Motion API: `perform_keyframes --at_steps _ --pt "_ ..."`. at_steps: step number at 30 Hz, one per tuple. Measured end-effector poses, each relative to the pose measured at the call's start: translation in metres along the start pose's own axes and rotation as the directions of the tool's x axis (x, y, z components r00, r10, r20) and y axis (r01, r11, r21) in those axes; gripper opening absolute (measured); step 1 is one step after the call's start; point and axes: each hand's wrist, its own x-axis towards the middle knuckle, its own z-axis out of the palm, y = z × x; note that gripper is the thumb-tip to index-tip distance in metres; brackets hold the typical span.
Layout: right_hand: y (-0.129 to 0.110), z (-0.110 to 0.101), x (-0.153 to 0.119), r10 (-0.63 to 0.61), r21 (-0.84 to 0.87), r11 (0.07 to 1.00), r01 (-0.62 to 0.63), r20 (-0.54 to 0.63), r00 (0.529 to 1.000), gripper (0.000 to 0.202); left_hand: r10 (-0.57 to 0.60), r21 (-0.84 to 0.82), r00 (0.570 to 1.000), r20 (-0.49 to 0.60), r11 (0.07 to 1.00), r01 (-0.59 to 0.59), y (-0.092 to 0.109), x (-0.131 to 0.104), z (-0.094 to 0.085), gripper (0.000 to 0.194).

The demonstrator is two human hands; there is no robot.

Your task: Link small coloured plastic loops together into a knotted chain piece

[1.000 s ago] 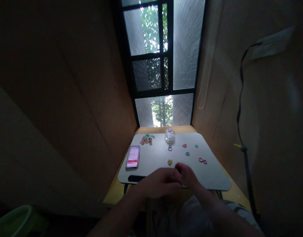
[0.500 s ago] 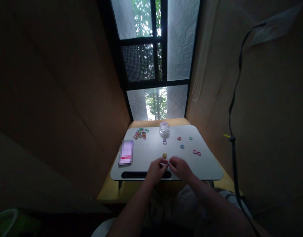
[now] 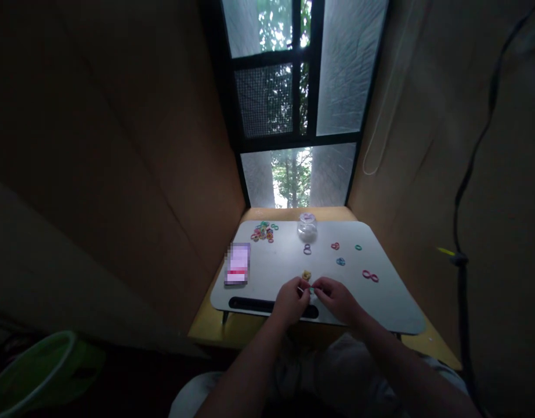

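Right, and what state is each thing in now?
Left hand: fingers pinched at the small green piece.
Right hand: fingers pinched at it too.
Small green piece: between both hands, partly hidden.
Yellow bundle: bunched on the table.
Pink band: figure-eight shape.
Coloured bands: heaped.
Jar: upright; lid unclear.
Phone: flat, screen lit.
Table: standing on its legs.

— Which place is this?
— It seems a home corner: a window (image 3: 299, 128) with trees behind, brown walls (image 3: 172, 145), a small folding table (image 3: 276, 261) and a green basket (image 3: 45, 371).
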Motion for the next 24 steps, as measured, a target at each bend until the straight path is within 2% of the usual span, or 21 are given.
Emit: perform_keyframes --at_steps 5,10,14,20,22,24 --pt "0.003 -0.002 0.002 0.008 -0.044 0.999 -0.006 0.05 0.999 0.018 -0.026 0.014 1.0 0.014 1.0 0.025 0.0 -0.001 0.0 0.01" --pt "0.0 -0.013 0.006 0.003 -0.103 0.995 -0.004 -0.01 1.0 0.017 -0.022 -0.009 1.0 0.02 1.0 0.022 -0.001 -0.001 -0.001 0.01" --pt "0.003 -0.035 0.018 0.006 -0.127 0.992 -0.016 -0.081 0.997 0.017 -0.022 -0.015 1.0 0.02 1.0 0.022 -0.001 0.0 0.0 0.01" --pt "0.015 -0.081 0.037 0.091 -0.22 0.968 -0.118 -0.129 0.987 0.014 -0.04 -0.025 0.999 0.028 0.999 0.041 -0.001 0.001 0.0 0.01" --pt "0.013 -0.087 0.037 0.092 -0.24 0.962 -0.126 -0.148 0.985 0.013 -0.032 -0.061 0.999 0.031 0.998 0.034 -0.001 0.002 0.0 0.012" --pt "0.007 -0.083 0.034 0.071 -0.229 0.969 -0.097 -0.117 0.991 0.012 -0.01 -0.127 0.999 0.043 0.992 0.015 0.0 0.002 -0.001 0.019"
